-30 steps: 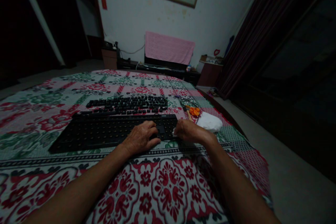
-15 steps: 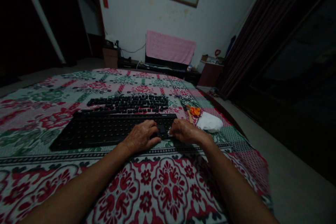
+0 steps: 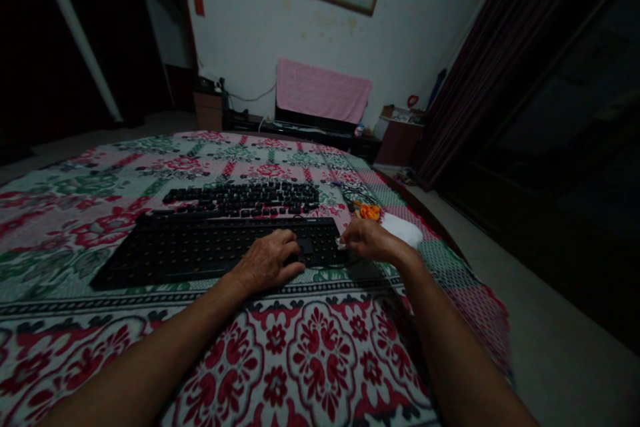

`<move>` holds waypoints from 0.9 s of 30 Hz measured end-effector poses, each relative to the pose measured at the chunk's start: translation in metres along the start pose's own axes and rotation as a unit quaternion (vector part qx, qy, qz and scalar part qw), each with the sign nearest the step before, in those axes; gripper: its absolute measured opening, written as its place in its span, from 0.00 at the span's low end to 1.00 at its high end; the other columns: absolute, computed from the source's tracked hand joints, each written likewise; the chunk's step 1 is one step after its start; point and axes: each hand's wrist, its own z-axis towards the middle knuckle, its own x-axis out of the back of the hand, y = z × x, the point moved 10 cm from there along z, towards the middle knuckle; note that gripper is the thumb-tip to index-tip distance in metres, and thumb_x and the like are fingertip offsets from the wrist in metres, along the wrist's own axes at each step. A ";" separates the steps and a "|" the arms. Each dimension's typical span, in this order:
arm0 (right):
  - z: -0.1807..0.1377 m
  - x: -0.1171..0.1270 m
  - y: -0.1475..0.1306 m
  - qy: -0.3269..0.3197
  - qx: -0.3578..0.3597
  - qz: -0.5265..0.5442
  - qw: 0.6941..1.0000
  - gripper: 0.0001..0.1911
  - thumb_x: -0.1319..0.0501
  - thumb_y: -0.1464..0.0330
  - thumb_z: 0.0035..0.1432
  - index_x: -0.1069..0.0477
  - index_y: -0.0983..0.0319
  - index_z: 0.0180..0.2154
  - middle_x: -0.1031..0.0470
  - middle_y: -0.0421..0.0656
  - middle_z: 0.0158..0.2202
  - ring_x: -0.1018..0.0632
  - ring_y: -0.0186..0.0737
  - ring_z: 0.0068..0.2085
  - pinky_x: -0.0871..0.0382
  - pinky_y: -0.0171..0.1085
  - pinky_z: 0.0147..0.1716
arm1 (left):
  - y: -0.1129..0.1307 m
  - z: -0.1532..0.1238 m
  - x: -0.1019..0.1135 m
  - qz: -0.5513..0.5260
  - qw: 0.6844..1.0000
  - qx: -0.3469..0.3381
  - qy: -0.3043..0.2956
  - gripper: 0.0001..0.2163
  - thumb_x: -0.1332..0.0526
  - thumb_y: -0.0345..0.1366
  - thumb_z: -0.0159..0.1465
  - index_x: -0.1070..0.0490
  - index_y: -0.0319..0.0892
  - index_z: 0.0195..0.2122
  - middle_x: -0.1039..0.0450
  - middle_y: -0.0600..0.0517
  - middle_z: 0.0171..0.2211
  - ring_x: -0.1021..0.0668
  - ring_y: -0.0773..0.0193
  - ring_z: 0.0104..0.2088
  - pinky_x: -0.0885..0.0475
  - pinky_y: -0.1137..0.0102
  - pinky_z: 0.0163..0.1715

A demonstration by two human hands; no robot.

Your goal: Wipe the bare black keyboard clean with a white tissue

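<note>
A black keyboard base [image 3: 200, 250] with its keycaps off lies on the flowered bedspread [image 3: 310, 353]. My left hand [image 3: 267, 263] rests on its near right part, fingers curled and pressing down on it. My right hand [image 3: 367, 240] is at the base's right end, fingers pinched on a small white wad [image 3: 342, 242] that touches the edge. Behind the base sits a row of loose black keycaps [image 3: 245, 199].
A white bundle [image 3: 403, 230] and an orange-handled tool [image 3: 370, 211] with a dark cable lie right of the keyboard, near the bed's right edge. Beyond the bed stand a low cabinet with a pink cloth [image 3: 323, 90] and dark curtains [image 3: 475, 67].
My right hand slid back and right along the keyboard's end, from the near corner to the right edge, still pinching the white wad. My left hand stayed put.
</note>
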 end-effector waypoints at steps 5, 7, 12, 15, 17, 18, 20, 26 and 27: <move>0.003 -0.026 0.004 -0.061 -0.013 0.017 0.998 0.16 0.45 0.79 0.43 0.22 0.64 0.32 0.22 0.43 0.30 0.26 0.34 0.30 0.35 0.29 0.31 | 0.001 0.000 0.001 -0.001 1.000 -0.002 -0.001 0.10 0.45 0.43 0.60 0.31 0.42 0.34 0.34 0.49 0.38 0.31 0.62 0.40 0.33 0.69 0.38; 0.002 -0.028 0.009 -0.070 -0.030 0.026 0.997 0.17 0.45 0.78 0.42 0.22 0.65 0.32 0.22 0.41 0.28 0.27 0.33 0.28 0.37 0.28 0.28 | 0.001 0.000 0.001 -0.002 1.000 -0.002 0.000 0.10 0.45 0.43 0.60 0.31 0.42 0.34 0.34 0.49 0.37 0.31 0.62 0.39 0.33 0.69 0.37; -0.001 -0.012 0.023 -0.024 -0.070 0.005 0.997 0.14 0.44 0.75 0.43 0.22 0.66 0.32 0.24 0.41 0.24 0.29 0.31 0.24 0.41 0.28 0.23 | 0.000 0.000 0.000 0.001 1.000 -0.001 -0.001 0.10 0.45 0.44 0.60 0.31 0.42 0.34 0.34 0.49 0.37 0.31 0.62 0.39 0.33 0.69 0.38; 0.001 -0.009 0.019 -0.016 -0.051 -0.013 0.998 0.15 0.44 0.75 0.42 0.22 0.65 0.32 0.22 0.43 0.28 0.27 0.33 0.27 0.39 0.28 0.25 | 0.000 0.000 0.000 0.005 1.000 -0.001 -0.002 0.11 0.45 0.44 0.60 0.31 0.42 0.34 0.34 0.49 0.37 0.31 0.61 0.40 0.33 0.68 0.38; 0.003 -0.013 0.009 -0.030 -0.024 -0.037 0.999 0.15 0.45 0.76 0.42 0.22 0.65 0.32 0.22 0.44 0.30 0.25 0.35 0.30 0.38 0.29 0.28 | 0.000 0.000 -0.001 0.006 1.000 0.001 -0.004 0.11 0.45 0.44 0.60 0.31 0.42 0.35 0.34 0.49 0.37 0.31 0.61 0.40 0.33 0.68 0.38; 0.003 -0.016 0.003 -0.040 -0.014 -0.061 0.997 0.15 0.45 0.77 0.42 0.22 0.65 0.31 0.22 0.45 0.29 0.25 0.36 0.29 0.37 0.29 0.29 | 0.000 0.001 0.000 0.006 1.000 0.001 -0.004 0.11 0.45 0.44 0.60 0.31 0.42 0.35 0.34 0.49 0.38 0.31 0.61 0.40 0.33 0.68 0.38; 0.004 -0.021 -0.007 -0.057 -0.012 -0.123 0.991 0.14 0.46 0.77 0.43 0.22 0.67 0.29 0.22 0.48 0.28 0.25 0.37 0.27 0.36 0.31 0.31 | 0.000 0.001 -0.001 0.005 1.000 0.001 -0.005 0.11 0.45 0.44 0.60 0.31 0.42 0.35 0.34 0.49 0.38 0.31 0.61 0.40 0.33 0.68 0.38; 0.002 -0.024 -0.018 -0.069 -0.024 -0.170 0.983 0.12 0.46 0.76 0.45 0.23 0.69 0.26 0.23 0.53 0.27 0.26 0.39 0.27 0.37 0.33 0.30 | 0.001 0.000 0.000 -0.004 1.000 0.001 0.000 0.10 0.45 0.43 0.60 0.31 0.42 0.34 0.34 0.49 0.37 0.31 0.62 0.40 0.33 0.68 0.39; 0.002 -0.024 -0.018 -0.071 -0.018 -0.140 0.987 0.11 0.45 0.76 0.44 0.23 0.68 0.26 0.24 0.51 0.25 0.26 0.38 0.26 0.37 0.33 0.30 | 0.001 0.000 0.000 -0.004 1.000 0.002 0.000 0.10 0.45 0.43 0.60 0.31 0.42 0.34 0.34 0.49 0.37 0.31 0.62 0.40 0.33 0.68 0.39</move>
